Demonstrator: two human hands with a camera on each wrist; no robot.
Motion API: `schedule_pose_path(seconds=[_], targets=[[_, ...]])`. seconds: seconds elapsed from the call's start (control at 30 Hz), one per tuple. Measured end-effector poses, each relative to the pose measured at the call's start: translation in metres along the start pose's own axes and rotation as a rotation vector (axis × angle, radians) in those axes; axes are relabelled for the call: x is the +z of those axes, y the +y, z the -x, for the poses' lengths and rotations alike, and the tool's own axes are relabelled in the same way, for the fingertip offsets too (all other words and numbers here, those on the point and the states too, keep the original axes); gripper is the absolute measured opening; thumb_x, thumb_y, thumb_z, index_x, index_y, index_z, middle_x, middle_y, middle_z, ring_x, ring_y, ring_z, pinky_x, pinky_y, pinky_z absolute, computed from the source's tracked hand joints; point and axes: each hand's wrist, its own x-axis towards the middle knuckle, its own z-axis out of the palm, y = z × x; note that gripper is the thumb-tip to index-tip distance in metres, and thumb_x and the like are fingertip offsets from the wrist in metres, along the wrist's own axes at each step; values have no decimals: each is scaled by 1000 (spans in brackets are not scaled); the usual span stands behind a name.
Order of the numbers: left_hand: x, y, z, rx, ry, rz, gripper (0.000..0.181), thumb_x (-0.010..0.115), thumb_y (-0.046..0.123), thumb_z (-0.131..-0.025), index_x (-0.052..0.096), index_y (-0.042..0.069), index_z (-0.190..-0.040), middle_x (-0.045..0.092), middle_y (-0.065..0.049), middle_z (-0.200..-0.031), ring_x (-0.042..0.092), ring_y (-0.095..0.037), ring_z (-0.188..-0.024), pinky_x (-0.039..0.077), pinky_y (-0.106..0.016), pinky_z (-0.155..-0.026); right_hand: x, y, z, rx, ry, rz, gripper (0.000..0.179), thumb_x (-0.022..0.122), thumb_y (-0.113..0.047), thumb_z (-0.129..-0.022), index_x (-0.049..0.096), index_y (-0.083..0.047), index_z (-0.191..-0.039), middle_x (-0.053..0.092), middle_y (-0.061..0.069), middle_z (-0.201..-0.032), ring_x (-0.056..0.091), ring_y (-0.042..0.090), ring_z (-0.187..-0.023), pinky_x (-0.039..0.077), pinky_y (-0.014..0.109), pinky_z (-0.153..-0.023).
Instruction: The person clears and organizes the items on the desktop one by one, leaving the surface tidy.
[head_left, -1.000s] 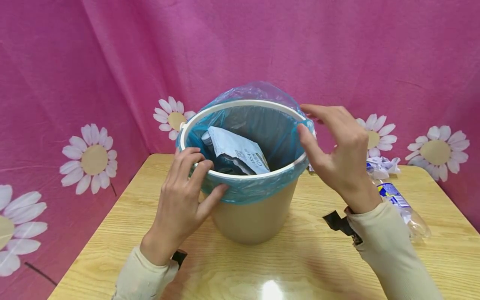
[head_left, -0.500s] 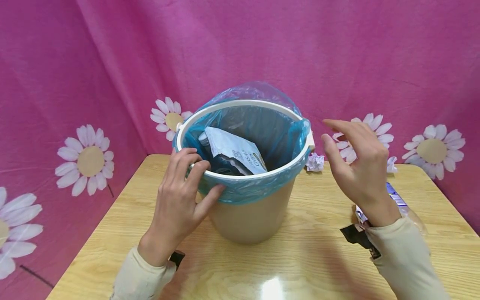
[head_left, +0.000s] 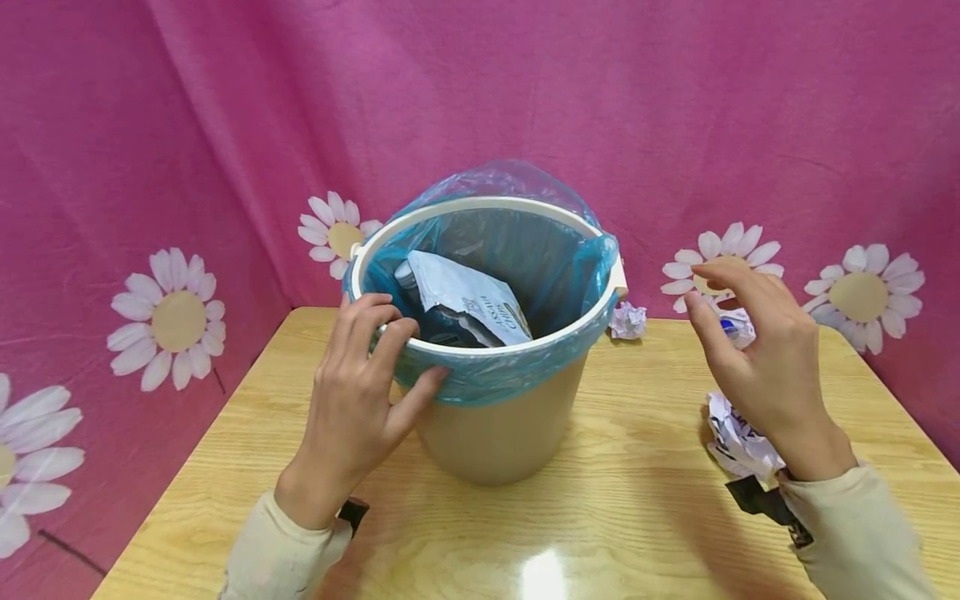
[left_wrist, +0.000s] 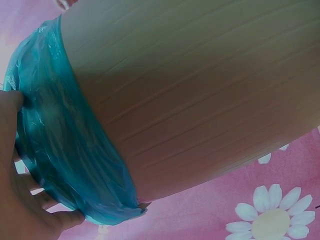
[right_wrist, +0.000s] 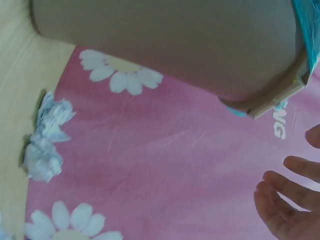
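In the head view a beige bin [head_left: 495, 446] stands on the table, lined with a blue plastic bag [head_left: 480, 379] folded over its rim. My left hand [head_left: 360, 400] grips the near-left rim, fingers over the top and thumb against the bag outside. The left wrist view shows that hand [left_wrist: 25, 195] at the bag's edge. A torn, pale chips bag [head_left: 472, 292] lies inside the bin. My right hand [head_left: 772, 367] hovers to the right of the bin with fingers spread, holding nothing. Below its wrist lies a crumpled printed paper [head_left: 738, 437].
Behind the bin's right side is a crumpled white paper ball [head_left: 628, 321]. A white piece with a blue patch [head_left: 737, 327] shows partly behind my right hand. A white ring handle [head_left: 618, 279] rests along the bin's rim. Pink flowered cloth [head_left: 480, 83] hangs around the wooden table [head_left: 615, 517].
My right hand has left the bin's right rim and moved right, over the crumpled papers. The plastic bottle seen earlier is now hidden behind it. My left hand stays on the rim.
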Motion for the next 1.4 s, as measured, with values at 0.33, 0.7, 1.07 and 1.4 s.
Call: schedule_pose_path(seconds=[0.33,0.7,1.07,1.4], targets=[[2,-1,1,0,8,0,57,44,57,-99,60,4,-112,55,-19,-118,46,-35,-126,47,-55,-101,-17,32,25,54,-124,119,38,70,-14,-90,65,-3,-126,67,19,-117,57,27,-89,34,15,-80],[2,0,1,-8,5,6,58,43,58,-99,60,4,-114,56,-19,-120,46,-35,-126,47,-57,-101,-50,79,28,247,-206,240,42,62,-15,-95,56,6,-131,59,34,-117,53,50,-96,32,59,-83],[1,-1,1,6,2,-22,58,43,58,-99,60,4,-113,56,-18,-118,46,-35,-126,44,-55,-105,-64,116,33,353,-298,308,45,63,-22,-96,55,5,-131,59,36,-118,58,51,-95,30,10,-64],[1,-1,0,10,9,-19,58,43,57,-100,61,3,-113,56,-18,-118,46,-35,-126,45,-57,-103,-65,154,51,425,-535,316,50,59,-27,-99,48,9,-130,55,43,-114,57,59,-97,41,66,-76]])
